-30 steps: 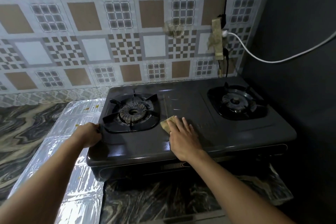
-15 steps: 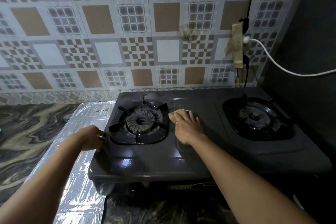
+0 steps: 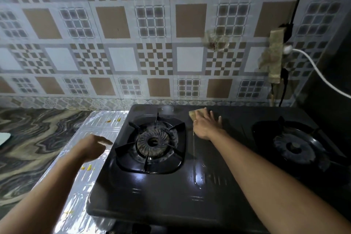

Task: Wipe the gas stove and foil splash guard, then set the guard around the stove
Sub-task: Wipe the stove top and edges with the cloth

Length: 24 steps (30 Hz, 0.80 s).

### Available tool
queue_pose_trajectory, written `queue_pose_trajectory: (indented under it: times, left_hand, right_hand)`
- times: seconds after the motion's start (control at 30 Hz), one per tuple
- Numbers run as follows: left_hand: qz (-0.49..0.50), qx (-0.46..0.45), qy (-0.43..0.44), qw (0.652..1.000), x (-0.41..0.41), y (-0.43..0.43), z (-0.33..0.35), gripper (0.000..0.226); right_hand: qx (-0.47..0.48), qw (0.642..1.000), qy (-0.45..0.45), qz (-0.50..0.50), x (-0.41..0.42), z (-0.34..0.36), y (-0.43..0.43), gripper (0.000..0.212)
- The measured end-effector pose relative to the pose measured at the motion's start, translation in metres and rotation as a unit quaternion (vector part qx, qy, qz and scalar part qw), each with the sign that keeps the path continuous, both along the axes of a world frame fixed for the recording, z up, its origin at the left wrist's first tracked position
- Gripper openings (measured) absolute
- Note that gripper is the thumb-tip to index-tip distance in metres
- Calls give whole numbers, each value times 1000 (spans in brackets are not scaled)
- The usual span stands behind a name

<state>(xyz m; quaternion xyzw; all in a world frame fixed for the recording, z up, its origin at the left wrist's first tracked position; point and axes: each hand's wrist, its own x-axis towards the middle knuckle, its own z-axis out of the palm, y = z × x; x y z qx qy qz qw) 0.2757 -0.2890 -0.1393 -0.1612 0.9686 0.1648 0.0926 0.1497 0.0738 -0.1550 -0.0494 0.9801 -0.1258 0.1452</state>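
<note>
A black two-burner gas stove (image 3: 190, 186) fills the middle of the view, with its left burner (image 3: 153, 142) and right burner (image 3: 298, 148) uncovered. My right hand (image 3: 206, 125) presses a tan cloth (image 3: 193, 114) flat on the stove top near its back edge, between the burners. The silver foil splash guard (image 3: 98, 125) lies flat on the counter left of the stove, with small yellow crumbs on it. My left hand (image 3: 93, 147) hovers over the foil beside the stove's left edge, fingers loosely curled and touching nothing.
A patterned tile wall (image 3: 152, 43) rises right behind the stove. At the right of the wall hangs a taped socket strip (image 3: 273, 59) with a white cable (image 3: 319, 74). A dark wall (image 3: 334, 81) closes the right side. The marbled counter (image 3: 34, 138) extends left.
My right hand has slid the cloth away from me toward the stove's back edge. My left hand has let go of the stove's left edge and lifted over the foil. The view has moved closer.
</note>
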Motion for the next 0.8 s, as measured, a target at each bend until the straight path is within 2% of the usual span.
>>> queue_pose_trajectory:
  times: [0.27, 0.4, 0.53, 0.63, 0.7, 0.8]
  left_hand:
    - [29, 55, 48, 997, -37, 5, -11, 22]
    - [36, 93, 74, 992, -60, 10, -15, 18]
    - [67, 101, 82, 989, -82, 14, -23, 31]
    - [45, 118, 79, 989, -96, 17, -29, 35]
    - [28, 125, 79, 989, -102, 20, -33, 35]
    - [8, 118, 91, 989, -106, 21, -38, 38]
  right_hand:
    - [-6, 1000, 0, -13, -54, 1, 0, 59]
    - [25, 998, 34, 42, -80, 8, 3, 52]
    - [-32, 992, 59, 105, -96, 7, 25, 50]
    - [-44, 980, 105, 164, -96, -10, 29, 50]
    - [-53, 975, 130, 174, -99, -15, 25, 50]
    - [-53, 977, 111, 175, -108, -15, 15, 51]
